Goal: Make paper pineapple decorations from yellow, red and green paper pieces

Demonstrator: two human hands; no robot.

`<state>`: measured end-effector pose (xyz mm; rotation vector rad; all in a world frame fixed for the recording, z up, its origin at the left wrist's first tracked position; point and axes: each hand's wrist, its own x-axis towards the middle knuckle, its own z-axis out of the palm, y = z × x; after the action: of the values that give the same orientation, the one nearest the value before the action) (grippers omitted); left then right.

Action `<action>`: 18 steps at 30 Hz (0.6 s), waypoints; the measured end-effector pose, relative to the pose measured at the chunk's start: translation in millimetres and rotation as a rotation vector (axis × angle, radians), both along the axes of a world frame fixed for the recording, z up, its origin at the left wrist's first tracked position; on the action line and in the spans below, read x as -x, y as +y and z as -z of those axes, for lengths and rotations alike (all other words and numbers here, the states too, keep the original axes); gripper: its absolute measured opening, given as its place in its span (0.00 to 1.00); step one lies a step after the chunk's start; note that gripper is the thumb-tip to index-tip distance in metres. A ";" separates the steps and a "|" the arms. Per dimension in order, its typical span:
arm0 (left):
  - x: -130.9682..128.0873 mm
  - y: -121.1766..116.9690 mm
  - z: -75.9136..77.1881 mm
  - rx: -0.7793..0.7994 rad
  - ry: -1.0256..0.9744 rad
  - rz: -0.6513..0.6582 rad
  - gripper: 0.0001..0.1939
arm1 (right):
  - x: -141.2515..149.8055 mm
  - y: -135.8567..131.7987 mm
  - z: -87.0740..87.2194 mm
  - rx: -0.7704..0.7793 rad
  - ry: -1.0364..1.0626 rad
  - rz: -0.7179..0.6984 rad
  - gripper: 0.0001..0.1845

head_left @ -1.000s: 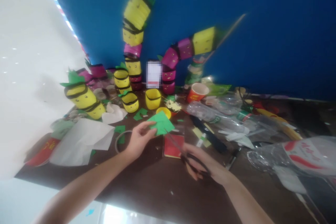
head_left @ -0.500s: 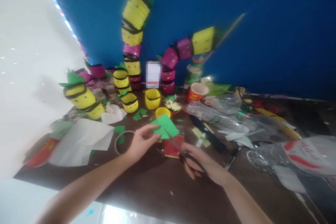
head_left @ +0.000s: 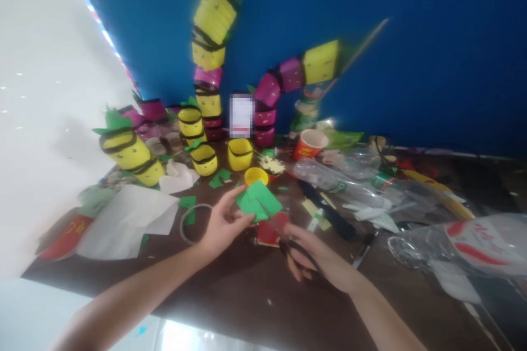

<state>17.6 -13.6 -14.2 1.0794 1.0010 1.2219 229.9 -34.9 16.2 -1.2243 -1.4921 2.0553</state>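
Observation:
Between thumb and fingers, my left hand (head_left: 226, 216) pinches a piece of green paper (head_left: 261, 194) above the table. My right hand (head_left: 307, 252) is wrapped round the dark handles of a pair of scissors (head_left: 276, 222). The blades point up and left and lie at the green paper, with a slit or line showing along them. Under the scissors sits a red square (head_left: 268, 232) on the table. Just beyond the paper stands a small yellow cup (head_left: 256, 176). A grey ring (head_left: 187, 225) lies beside my left wrist.
Yellow cups with drawn faces (head_left: 205, 160) and stacked yellow and magenta cups (head_left: 208, 101) stand along the blue wall. A white sheet (head_left: 129, 219) lies at left. Clear plastic bottles (head_left: 349, 184), a marker (head_left: 364, 249) and a red paper cup (head_left: 310, 143) are at right.
The green paper has turned slightly and shifted a little within my left hand, whose fingers now lie lower on it. My right hand keeps the scissors in nearly the same place.

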 end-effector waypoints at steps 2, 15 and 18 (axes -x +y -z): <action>0.1 -0.6 0.3 -0.016 0.029 -0.024 0.34 | 0.3 -0.6 0.3 0.016 -0.014 0.024 0.14; 2.0 -2.9 1.9 0.003 0.010 0.074 0.36 | -4.7 0.4 -1.2 0.084 -0.011 -0.028 0.21; 1.6 -3.5 1.7 0.026 0.004 0.099 0.36 | -6.9 2.3 -1.3 0.097 -0.039 -0.064 0.23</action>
<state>16.0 -17.0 -15.9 1.0981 0.9527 1.1240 236.8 -32.7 17.5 -1.2746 -1.4825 2.1802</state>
